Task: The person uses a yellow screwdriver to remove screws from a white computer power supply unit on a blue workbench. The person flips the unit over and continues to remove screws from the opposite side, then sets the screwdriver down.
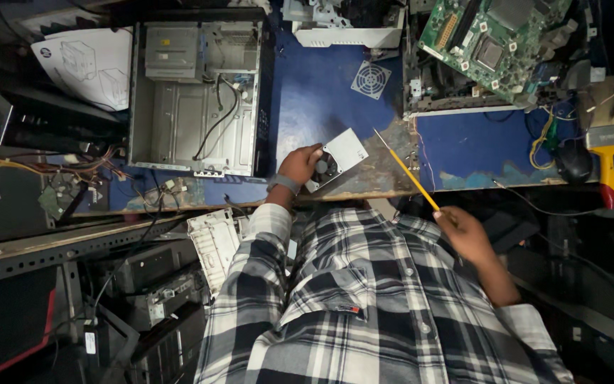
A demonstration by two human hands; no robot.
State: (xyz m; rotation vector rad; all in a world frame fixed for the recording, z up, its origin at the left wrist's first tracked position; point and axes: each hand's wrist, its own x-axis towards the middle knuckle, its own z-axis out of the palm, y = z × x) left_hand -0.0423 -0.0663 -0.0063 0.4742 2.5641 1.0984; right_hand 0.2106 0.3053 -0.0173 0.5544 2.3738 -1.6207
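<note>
We see a grey metal power-supply box with a round fan (338, 158) tilted on the blue bench edge, beside a slanting thin yellow-handled screwdriver (406, 171).

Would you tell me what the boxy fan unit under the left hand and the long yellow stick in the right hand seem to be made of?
The boxy fan unit looks like bare sheet metal: a dull grey sheen, flat panels and sharp folded edges around a dark round fan. The long yellow stick is thin, straight and evenly matte yellow, probably painted wood or plastic; the picture cannot settle which.
</note>
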